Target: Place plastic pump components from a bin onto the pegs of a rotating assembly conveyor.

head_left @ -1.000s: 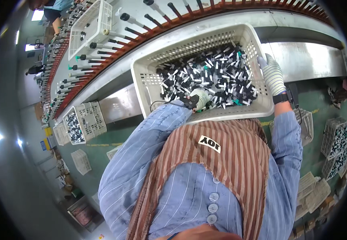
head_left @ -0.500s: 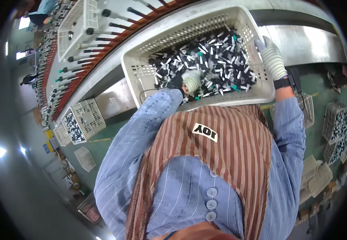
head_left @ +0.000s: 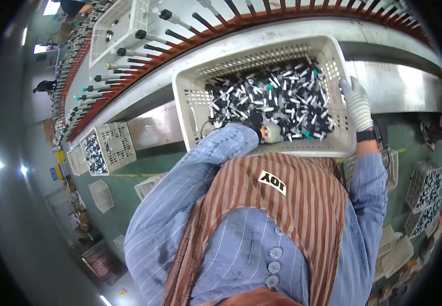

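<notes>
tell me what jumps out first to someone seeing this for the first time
A big white perforated crate, heaped with small black and white parts, sits at upper centre on a metal ledge. The gloved left hand digs into the parts while the gloved right hand grips the crate's right wall. Behind runs a rack of dark-tipped spindles.

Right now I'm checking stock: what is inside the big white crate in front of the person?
The white crate holds a heap of small black and white tubes, with the left hand reaching in. Its floor is covered by the heap.
</notes>
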`<state>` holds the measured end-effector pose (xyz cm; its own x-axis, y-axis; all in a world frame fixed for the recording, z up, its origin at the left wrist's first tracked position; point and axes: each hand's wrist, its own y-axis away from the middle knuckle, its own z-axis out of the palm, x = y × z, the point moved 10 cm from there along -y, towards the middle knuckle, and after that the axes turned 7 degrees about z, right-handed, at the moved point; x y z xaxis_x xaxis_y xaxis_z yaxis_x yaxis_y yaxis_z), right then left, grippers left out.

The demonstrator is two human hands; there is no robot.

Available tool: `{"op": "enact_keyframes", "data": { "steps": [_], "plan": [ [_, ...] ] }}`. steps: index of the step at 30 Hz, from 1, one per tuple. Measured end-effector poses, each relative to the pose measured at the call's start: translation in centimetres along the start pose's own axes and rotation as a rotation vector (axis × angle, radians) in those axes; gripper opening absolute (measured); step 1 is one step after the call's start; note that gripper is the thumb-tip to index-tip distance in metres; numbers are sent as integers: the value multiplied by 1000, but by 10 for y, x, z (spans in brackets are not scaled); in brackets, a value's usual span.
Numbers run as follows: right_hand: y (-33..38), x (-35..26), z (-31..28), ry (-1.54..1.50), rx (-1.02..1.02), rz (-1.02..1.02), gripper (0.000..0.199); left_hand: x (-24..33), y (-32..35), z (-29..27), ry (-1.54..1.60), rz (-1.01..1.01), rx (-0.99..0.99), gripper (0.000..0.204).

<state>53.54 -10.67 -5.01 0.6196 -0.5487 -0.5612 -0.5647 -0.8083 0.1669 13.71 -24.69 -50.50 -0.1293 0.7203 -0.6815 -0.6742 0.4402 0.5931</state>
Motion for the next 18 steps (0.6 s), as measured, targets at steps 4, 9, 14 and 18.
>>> {"op": "enact_keyframes", "data": {
  "steps": [4,9,14,18],
  "plan": [
    [17,45,2,-55,-11,91,60,12,12,-10,-215,393,254,58],
    [17,68,3,-142,-20,115,54,-104,107,153,-2310,387,-288,44],
    [10,48,13,-197,-71,78,53,-165,215,212,-2153,192,325,63],
    [6,86,22,-115,-41,86,58,-139,227,245,-2139,661,380,31]
  ]
}}
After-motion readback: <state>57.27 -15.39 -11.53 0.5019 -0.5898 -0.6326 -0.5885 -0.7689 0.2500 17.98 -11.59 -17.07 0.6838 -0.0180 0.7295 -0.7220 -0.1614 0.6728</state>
